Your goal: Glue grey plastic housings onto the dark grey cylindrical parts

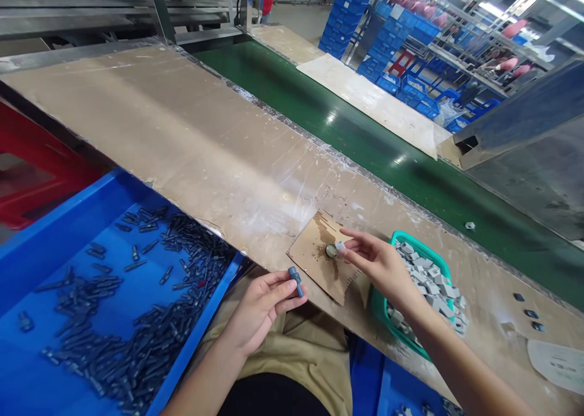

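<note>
My left hand (269, 306) pinches a small dark blue-grey stepped plastic part (296, 280) near the table's front edge. Between the thumb and fingers of my right hand (371, 261) is a small light grey block (340, 247). It is right by a small round dish (331, 251) on a stained piece of cardboard (314, 246); I cannot tell whether the block touches the dish. Just right of that hand, a green basket (444, 267) holds many similar grey blocks (426, 276), partly hidden by my forearm.
At the left, a large blue bin (150, 306) contains many dark blue-grey parts. A green conveyor belt (292, 93) runs behind the worktable (182, 130). Several small dark pieces (530, 313) lie at the right. Blue crates (347, 14) are stacked in the background.
</note>
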`<state>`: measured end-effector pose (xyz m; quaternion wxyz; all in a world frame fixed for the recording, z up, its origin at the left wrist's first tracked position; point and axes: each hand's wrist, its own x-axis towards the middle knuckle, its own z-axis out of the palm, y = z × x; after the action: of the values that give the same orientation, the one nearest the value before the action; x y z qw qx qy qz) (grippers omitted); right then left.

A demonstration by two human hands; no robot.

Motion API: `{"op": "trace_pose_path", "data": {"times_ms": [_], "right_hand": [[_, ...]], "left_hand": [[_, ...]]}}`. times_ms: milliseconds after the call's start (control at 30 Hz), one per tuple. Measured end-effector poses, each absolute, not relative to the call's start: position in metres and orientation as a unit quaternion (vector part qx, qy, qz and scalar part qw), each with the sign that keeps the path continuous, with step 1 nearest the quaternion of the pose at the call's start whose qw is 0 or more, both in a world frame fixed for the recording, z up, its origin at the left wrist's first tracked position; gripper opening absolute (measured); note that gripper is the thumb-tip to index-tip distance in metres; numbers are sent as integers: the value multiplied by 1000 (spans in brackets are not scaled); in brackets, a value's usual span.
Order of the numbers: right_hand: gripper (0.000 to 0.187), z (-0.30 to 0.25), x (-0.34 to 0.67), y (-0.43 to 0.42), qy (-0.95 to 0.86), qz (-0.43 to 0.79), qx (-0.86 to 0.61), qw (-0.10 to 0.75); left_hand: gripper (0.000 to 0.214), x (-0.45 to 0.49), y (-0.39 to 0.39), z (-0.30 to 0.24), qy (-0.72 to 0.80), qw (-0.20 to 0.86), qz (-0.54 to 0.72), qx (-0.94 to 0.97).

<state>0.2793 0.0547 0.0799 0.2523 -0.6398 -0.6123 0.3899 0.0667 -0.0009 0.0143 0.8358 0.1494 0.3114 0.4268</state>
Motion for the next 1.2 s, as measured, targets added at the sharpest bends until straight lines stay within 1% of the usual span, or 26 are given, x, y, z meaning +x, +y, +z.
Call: {"op": "trace_pose_path", "data": {"times_ms": [33, 133, 333, 600, 767, 933, 1033, 1133, 1200], "right_hand": [[37, 85, 278, 52, -588, 424, -635, 266], [31, 98, 273, 40, -542, 490, -617, 292], [27, 113, 266, 20, -508, 550, -587, 307], [27, 115, 259, 13, -503, 554, -590, 303], [26, 115, 258, 13, -503, 544, -604, 294], [29, 112, 259, 15, -479, 577, -602, 273], [31, 108, 259, 17, -495, 557, -607, 277], [36, 100, 263, 28, -530, 542, -598, 258], [37, 93, 274, 46, -560, 494, -611, 263]], "left_hand": [[20, 70, 0, 17, 304, 837, 428, 152], [21, 78, 4, 25, 279, 849, 425, 144], [22, 93, 5, 33, 274, 859, 417, 118], [21, 98, 2, 38, 273, 853, 426, 124], [16, 98, 2, 43, 295, 822, 450, 187], [10, 96, 6, 45, 303, 807, 438, 256], [15, 99, 11, 40, 323, 792, 432, 285], [24, 104, 19, 35, 362, 769, 428, 307], [29, 101, 23, 32, 402, 731, 437, 335]]}}
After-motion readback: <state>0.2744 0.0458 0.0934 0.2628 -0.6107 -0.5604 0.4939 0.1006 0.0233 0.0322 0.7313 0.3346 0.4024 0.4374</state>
